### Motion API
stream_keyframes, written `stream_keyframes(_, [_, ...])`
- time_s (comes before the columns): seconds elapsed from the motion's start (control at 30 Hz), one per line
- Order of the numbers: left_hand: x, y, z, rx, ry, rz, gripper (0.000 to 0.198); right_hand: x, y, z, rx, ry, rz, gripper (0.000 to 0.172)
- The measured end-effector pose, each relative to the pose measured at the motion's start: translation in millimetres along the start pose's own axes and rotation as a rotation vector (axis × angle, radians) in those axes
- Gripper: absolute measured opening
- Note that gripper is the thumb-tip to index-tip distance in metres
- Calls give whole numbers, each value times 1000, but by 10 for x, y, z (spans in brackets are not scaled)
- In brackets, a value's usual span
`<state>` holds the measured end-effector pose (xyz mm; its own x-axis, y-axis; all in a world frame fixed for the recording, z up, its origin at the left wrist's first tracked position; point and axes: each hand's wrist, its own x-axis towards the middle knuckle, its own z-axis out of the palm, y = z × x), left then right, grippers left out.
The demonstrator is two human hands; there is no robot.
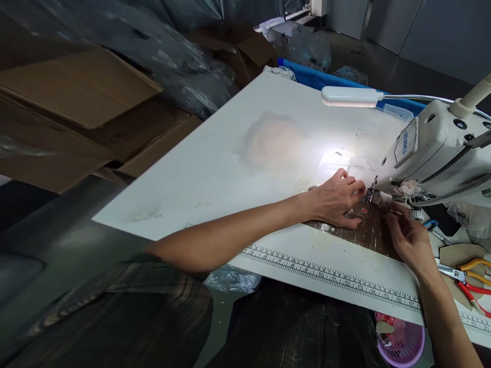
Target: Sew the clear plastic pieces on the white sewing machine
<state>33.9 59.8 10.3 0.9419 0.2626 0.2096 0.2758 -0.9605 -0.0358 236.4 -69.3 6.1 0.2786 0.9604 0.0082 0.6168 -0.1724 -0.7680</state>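
A white sewing machine (433, 138) with JUKI lettering stands at the right. My left hand (337, 199) is just left of its presser foot (373, 196), fingers curled down and thumb stretched over the brown bed plate (368, 230). Whatever lies under those fingers is too small or hidden to make out. On the other side of the foot, my right hand (410, 232) has its thumb and fingertips drawn together close to the needle area. Its fingertips are partly hidden, and I cannot name what they pinch. Thin, see-through material (360, 166) lies behind the left hand.
A lit lamp (351, 96) hangs over the white table (215, 174). A printed ruler (333, 276) follows its front edge. Orange-handled scissors (460, 273) and a red-handled tool (473, 296) lie right. Below sits a purple basket (412, 347); cardboard boxes (80, 92) stand left.
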Motion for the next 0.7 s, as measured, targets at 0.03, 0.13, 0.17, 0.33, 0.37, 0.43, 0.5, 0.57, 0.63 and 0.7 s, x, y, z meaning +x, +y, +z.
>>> stream_keyframes(0.03, [-1, -4, 10, -14, 10, -5, 60, -4, 32, 10, -7, 8, -2, 53])
stream_keyframes(0.13, [-2, -14, 34, -77, 45, -21, 57, 22, 81, 25, -36, 7, -29, 45])
stream_keyframes(0.17, [-1, -15, 39, -102, 51, -27, 58, 33, 83, 27, -47, 7, -47, 43])
stream_keyframes(0.33, [9, -26, 29, -189, -4, -55, 63, 30, 40, 42, -141, 35, -139, 39])
stream_keyframes(0.37, [13, -45, 17, -204, -18, -52, 64, 18, 32, 49, -157, 37, -148, 39])
stream_keyframes(0.43, [32, -122, -20, -246, -43, -34, 65, -10, 22, 68, -192, 37, -167, 39])
stream_keyframes(0.5, [86, -260, -73, -309, -72, -5, 59, -39, 22, 89, -243, 54, -203, 38])
stream_keyframes(0.57, [202, -444, -134, -385, -108, 26, 44, -63, 29, 110, -289, 78, -244, 36])
stream_keyframes(0.63, [393, -629, -186, -414, -93, 24, 29, -77, 39, 131, -317, 89, -265, 36])
stream_keyframes(0.7, [645, -765, -206, -291, 64, -48, 24, -80, 52, 152, -337, 91, -276, 36])
